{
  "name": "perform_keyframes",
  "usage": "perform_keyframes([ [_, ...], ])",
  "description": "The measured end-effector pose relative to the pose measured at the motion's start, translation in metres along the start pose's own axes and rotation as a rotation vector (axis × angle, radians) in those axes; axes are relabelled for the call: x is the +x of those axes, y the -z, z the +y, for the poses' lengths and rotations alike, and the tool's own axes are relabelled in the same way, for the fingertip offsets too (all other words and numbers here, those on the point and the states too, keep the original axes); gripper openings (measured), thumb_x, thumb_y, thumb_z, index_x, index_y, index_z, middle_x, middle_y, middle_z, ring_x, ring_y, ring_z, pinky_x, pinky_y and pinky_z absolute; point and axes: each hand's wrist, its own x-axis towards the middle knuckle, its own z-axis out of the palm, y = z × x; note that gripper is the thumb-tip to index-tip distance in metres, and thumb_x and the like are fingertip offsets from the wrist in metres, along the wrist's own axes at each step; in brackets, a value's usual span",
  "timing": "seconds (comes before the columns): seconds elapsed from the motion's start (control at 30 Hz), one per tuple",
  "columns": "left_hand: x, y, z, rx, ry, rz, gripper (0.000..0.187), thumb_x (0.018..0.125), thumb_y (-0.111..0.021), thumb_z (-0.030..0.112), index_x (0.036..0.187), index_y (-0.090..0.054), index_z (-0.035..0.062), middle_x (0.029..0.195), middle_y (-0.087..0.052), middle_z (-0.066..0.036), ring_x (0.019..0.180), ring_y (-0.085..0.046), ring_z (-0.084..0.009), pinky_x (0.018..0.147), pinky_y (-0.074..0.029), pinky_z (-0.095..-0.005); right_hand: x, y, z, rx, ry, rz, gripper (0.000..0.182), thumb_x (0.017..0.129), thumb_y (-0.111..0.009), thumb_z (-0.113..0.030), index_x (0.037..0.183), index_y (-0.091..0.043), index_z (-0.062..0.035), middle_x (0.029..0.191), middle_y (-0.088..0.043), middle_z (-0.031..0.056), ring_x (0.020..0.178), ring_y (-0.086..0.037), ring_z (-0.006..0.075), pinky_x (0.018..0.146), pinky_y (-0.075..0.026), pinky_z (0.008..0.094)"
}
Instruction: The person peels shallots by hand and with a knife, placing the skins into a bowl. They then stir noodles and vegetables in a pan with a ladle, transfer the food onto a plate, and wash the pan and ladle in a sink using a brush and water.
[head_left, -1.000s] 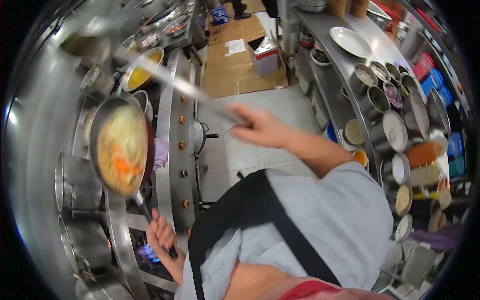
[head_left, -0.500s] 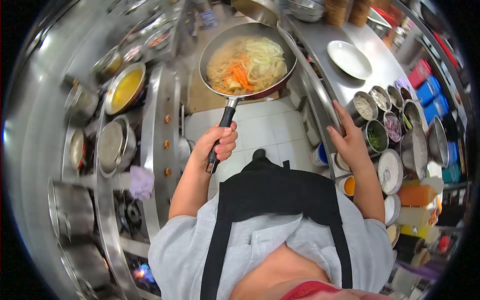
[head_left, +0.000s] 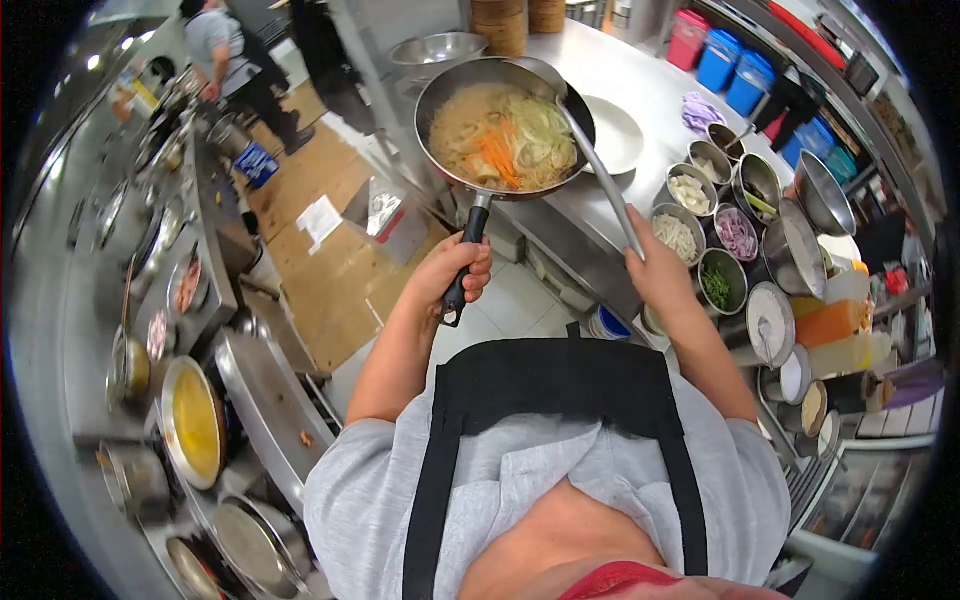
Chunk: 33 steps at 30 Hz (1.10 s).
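Note:
My left hand (head_left: pixel 455 270) is wrapped round the black handle of a frying pan (head_left: pixel 480 212), held out level in front of me. Inside the pan, orange carrot strips (head_left: pixel 496 155) and pale green shredded vegetable (head_left: pixel 540 135) lie over a brownish, noodle-like mass. My right hand (head_left: pixel 662 262) grips the long metal handle of a ladle (head_left: pixel 605 170). The ladle's head reaches over the far right rim of the pan, above the food. Partly hidden behind the pan, a white plate (head_left: pixel 618 140) rests on the steel counter.
Metal containers of chopped ingredients, among them red onion (head_left: pixel 736 235) and green herbs (head_left: pixel 716 285), line the right counter (head_left: pixel 600 205). On the left are a stove with a pan of yellow liquid (head_left: pixel 195 422) and a lidded pot (head_left: pixel 262 545). Another person (head_left: pixel 225 60) stands far left.
My view and body have turned right, bringing the pan from over the aisle to the counter's edge near the white plate. Both hands keep their holds; the ladle now crosses the pan's right rim.

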Motion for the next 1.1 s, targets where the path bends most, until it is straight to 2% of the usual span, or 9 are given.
perform_keyframes([
  [0.03, 0.015, 0.002, 0.007, 0.003, 0.022, -0.024, 0.017, 0.083, -0.056, 0.013, 0.092, -0.043, 0.0071, 0.062, -0.039, 0.003, 0.043, -0.038, -0.0039, 0.033, -0.033, -0.0196, 0.009, -0.008, -0.001, -0.005, -0.036, -0.008, 0.058, 0.084, -0.055, -0.012, 0.138, -0.035, -0.0162, 0.106, -0.06, 0.0222, 0.089, -0.062, 0.0366, 0.079, -0.046, 0.0384],
  [0.07, 0.028, 0.002, 0.015, 0.052, 0.018, -0.007, 0.016, 0.083, -0.056, 0.013, 0.091, -0.043, 0.0073, 0.062, -0.04, 0.002, 0.044, -0.039, -0.0044, 0.033, -0.033, -0.0199, 0.016, -0.019, 0.004, -0.008, -0.062, 0.004, 0.058, 0.084, -0.055, -0.012, 0.138, -0.035, -0.0162, 0.106, -0.06, 0.0222, 0.089, -0.062, 0.0366, 0.079, -0.046, 0.0384],
  [0.13, 0.049, 0.006, 0.025, 0.102, 0.029, -0.003, 0.016, 0.083, -0.055, 0.013, 0.091, -0.043, 0.0075, 0.062, -0.041, 0.002, 0.044, -0.04, -0.0049, 0.034, -0.033, -0.0202, 0.025, -0.028, -0.002, 0.348, 0.2, 0.11, 0.059, 0.083, -0.056, -0.011, 0.139, -0.034, -0.0131, 0.108, -0.06, 0.0177, 0.081, -0.062, 0.0278, 0.075, -0.047, 0.0351],
  [0.17, 0.06, 0.009, 0.029, 0.111, 0.032, 0.001, 0.015, 0.083, -0.055, 0.012, 0.091, -0.043, 0.0074, 0.063, -0.041, 0.002, 0.044, -0.04, -0.0051, 0.034, -0.033, -0.0204, 0.026, -0.021, -0.005, 0.439, -0.019, -0.025, 0.06, 0.083, -0.056, -0.01, 0.139, -0.035, -0.0105, 0.107, -0.059, 0.0135, 0.076, -0.057, 0.0193, 0.071, -0.046, 0.0306],
  [0.3, 0.093, 0.014, 0.043, 0.136, 0.066, -0.002, 0.015, 0.083, -0.054, 0.011, 0.091, -0.042, 0.007, 0.063, -0.042, 0.001, 0.044, -0.041, -0.0058, 0.036, -0.035, -0.0208, 0.045, -0.03, 0.009, 0.364, 0.081, 0.136, 0.059, 0.083, -0.055, -0.011, 0.138, -0.035, -0.0107, 0.096, -0.059, 0.0122, 0.067, -0.054, 0.0157, 0.063, -0.045, 0.028],
  [0.37, 0.111, 0.02, 0.04, 0.151, 0.081, -0.024, 0.015, 0.083, -0.054, 0.012, 0.091, -0.042, 0.0069, 0.063, -0.042, 0.001, 0.044, -0.041, -0.006, 0.036, -0.035, -0.021, 0.05, -0.019, 0.0, 0.43, -0.115, 0.0, 0.058, 0.083, -0.054, -0.014, 0.137, -0.035, -0.0066, 0.116, -0.056, 0.0249, 0.103, -0.058, 0.034, 0.09, -0.042, 0.0349],
  [0.77, 0.172, 0.009, 0.052, 0.385, 0.082, 0.034, 0.014, 0.082, -0.055, 0.012, 0.085, -0.044, 0.0054, 0.065, -0.045, -0.001, 0.047, -0.045, -0.0081, 0.039, -0.039, -0.0234, 0.095, -0.036, 0.04, 0.463, -0.12, 0.054, 0.059, 0.082, -0.055, -0.016, 0.137, -0.036, -0.0118, 0.104, -0.059, 0.027, 0.094, -0.06, 0.0353, 0.083, -0.045, 0.0369],
  [0.9, 0.179, 0.007, 0.055, 0.479, 0.087, 0.079, 0.014, 0.081, -0.056, 0.013, 0.086, -0.045, 0.0052, 0.064, -0.046, -0.001, 0.047, -0.046, -0.0089, 0.039, -0.04, -0.0243, 0.098, -0.03, 0.043, 0.494, -0.183, 0.007, 0.059, 0.082, -0.055, -0.017, 0.138, -0.035, -0.0124, 0.099, -0.06, 0.0281, 0.091, -0.06, 0.0374, 0.081, -0.045, 0.0385],
  [1.1, 0.184, 0.0, 0.062, 0.647, 0.104, 0.111, 0.016, 0.078, -0.057, 0.013, 0.087, -0.046, 0.005, 0.062, -0.047, -0.001, 0.046, -0.046, -0.0097, 0.039, -0.041, -0.0257, 0.096, -0.015, 0.036, 0.275, -0.171, -0.011, 0.061, 0.083, -0.052, -0.019, 0.14, -0.029, -0.0131, 0.092, -0.06, 0.0282, 0.085, -0.06, 0.0413, 0.078, -0.046, 0.045],
])
